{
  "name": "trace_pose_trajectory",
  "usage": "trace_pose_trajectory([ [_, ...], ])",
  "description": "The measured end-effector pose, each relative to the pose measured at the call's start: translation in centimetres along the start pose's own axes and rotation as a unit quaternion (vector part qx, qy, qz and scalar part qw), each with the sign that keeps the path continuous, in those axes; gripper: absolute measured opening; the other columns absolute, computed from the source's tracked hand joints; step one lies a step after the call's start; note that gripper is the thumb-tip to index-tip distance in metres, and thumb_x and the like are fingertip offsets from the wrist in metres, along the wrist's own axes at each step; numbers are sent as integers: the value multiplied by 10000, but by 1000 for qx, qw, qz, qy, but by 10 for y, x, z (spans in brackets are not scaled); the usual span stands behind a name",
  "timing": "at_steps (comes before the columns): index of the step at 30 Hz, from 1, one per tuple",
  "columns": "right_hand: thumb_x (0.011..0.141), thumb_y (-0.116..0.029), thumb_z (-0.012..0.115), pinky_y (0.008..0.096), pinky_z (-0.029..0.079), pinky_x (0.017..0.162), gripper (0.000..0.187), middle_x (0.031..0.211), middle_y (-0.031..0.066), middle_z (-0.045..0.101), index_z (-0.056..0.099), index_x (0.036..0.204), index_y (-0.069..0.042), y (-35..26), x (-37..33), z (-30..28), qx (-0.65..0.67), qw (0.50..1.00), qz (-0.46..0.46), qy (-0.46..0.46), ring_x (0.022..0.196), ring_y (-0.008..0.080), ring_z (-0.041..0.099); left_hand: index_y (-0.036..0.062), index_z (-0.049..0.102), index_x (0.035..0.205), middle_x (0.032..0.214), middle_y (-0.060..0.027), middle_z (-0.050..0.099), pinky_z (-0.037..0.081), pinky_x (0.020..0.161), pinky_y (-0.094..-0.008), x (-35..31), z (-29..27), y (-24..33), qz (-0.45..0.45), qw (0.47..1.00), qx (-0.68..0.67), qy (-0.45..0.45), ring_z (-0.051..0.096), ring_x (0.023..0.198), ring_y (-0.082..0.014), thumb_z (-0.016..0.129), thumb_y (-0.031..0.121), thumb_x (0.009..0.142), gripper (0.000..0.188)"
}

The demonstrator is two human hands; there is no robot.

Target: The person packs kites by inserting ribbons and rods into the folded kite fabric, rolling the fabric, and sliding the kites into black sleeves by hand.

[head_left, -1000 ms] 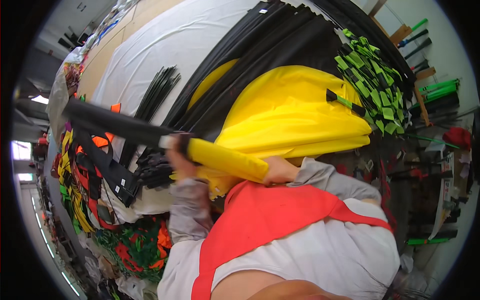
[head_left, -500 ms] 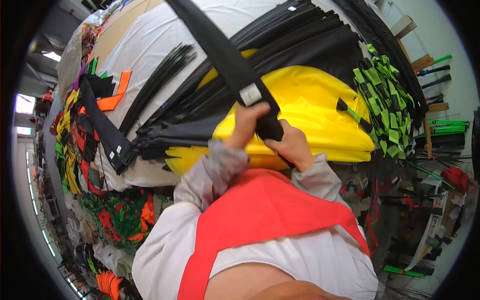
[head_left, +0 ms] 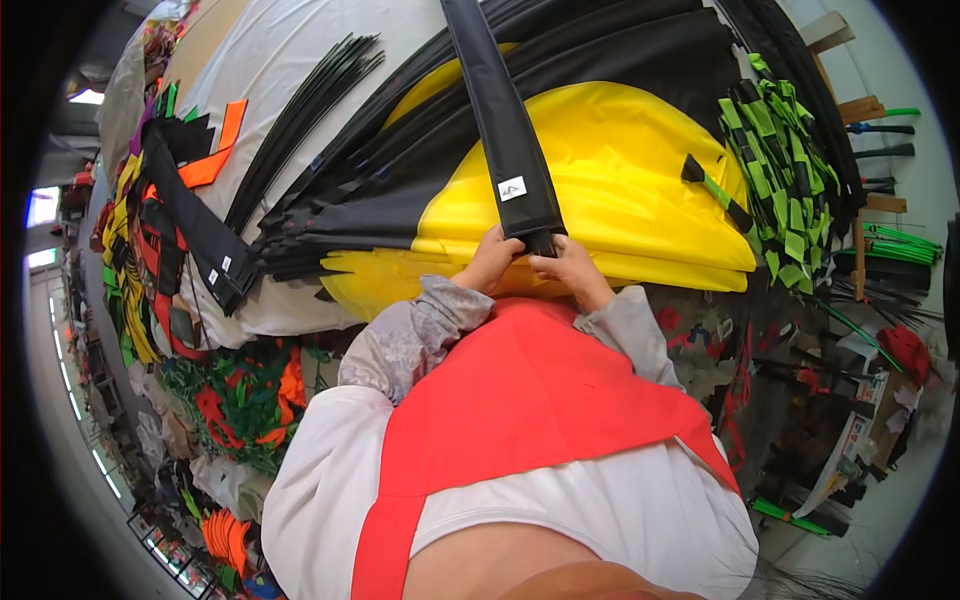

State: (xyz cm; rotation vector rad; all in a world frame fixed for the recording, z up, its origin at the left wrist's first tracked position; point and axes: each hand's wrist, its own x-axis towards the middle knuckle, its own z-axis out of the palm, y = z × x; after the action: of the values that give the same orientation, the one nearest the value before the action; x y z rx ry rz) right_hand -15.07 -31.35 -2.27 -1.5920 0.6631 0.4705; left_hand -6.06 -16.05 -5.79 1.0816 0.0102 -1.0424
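Far left, a tangle of coloured straps (head_left: 130, 275), then black fabric sleeves (head_left: 203, 225) with small white labels lying slantwise at the tabletop's side, an orange strap (head_left: 234, 135) beside them. Next, a fanned bundle of thin black strips (head_left: 298, 130) on the white-sheeted tabletop (head_left: 255, 90); the widest bare stretch is here, beyond and left of the bundle. Stacked black cloth (head_left: 370, 200) follows, running in under the work. Left hand (head_left: 490, 259) closed on the near end of a long black sleeve (head_left: 500, 120), which lies over black and yellow cloth, its far end out of view. White label (head_left: 512, 188) already on it; narrow end piece (head_left: 541, 243) between the fingers, so this end looks unfinished, a judgement only; inside cannot be told. Right hand (head_left: 572, 266) gripping the same end, thumb side inward. Both hands close to the apron (head_left: 540, 400) and the tabletop's near edge, little room toward the body. Rightward, yellow cloth (head_left: 640, 170) lies broad and low, one green-and-black tab (head_left: 716, 191) on it; past that, heaped tabs (head_left: 785, 170) crowd the right side
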Motion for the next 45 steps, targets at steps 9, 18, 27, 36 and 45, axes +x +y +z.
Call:
trace_pose_trajectory([
  [9, 862, -103, 710, 265, 471, 429, 184, 686, 78, 672, 648, 969, 34, -4, 23, 22, 203, 975, -50, 74, 475, 121, 598, 13, 582, 1218, 1133, -92, 649, 525, 936, -333, -22, -11, -13, -115, 992, 59, -9, 633, 1069, -210, 514, -11, 922, 304],
  [18, 643, -79, 785, 390, 500, 907, 334, 1184, 139, 626, 642, 943, -47, 26, 25, -15, -264, 881, -369, 133, 1113, 358, 592, -2, 565, 1245, 1175, -123, 670, 531, 951, -371, -5, -18, 3, -82, 985, 86, 127, 656, 1089, -249, 607, 152, 944, 340],
  [27, 761, -157, 819, 258, 486, 649, 235, 714, 40, 624, 672, 851, 4, 26, 75, -7, 114, 985, -91, 92, 692, 103, 575, 19, 594, 1196, 1079, -116, 694, 580, 719, -321, -6, -13, 34, -162, 969, -135, 127, 709, 869, -236, 652, 82, 896, 312],
  [36, 631, -264, 852, 363, 530, 757, 519, 916, 180, 712, 678, 1016, 39, -16, 112, 0, 141, 971, -88, 170, 845, 293, 692, -40, 711, 959, 784, -83, 709, 527, 604, -303, -3, 47, 27, -5, 896, 441, -53, 665, 659, -154, 737, 193, 827, 268],
  [45, 680, -184, 806, 386, 520, 874, 536, 1063, 199, 698, 653, 1137, 49, 37, -1, -262, -46, 855, -220, 468, 977, 307, 676, 6, 709, 922, 916, -103, 711, 521, 742, -340, 1, 23, 26, 106, 836, 538, -23, 660, 845, -224, 685, 134, 865, 143],
])
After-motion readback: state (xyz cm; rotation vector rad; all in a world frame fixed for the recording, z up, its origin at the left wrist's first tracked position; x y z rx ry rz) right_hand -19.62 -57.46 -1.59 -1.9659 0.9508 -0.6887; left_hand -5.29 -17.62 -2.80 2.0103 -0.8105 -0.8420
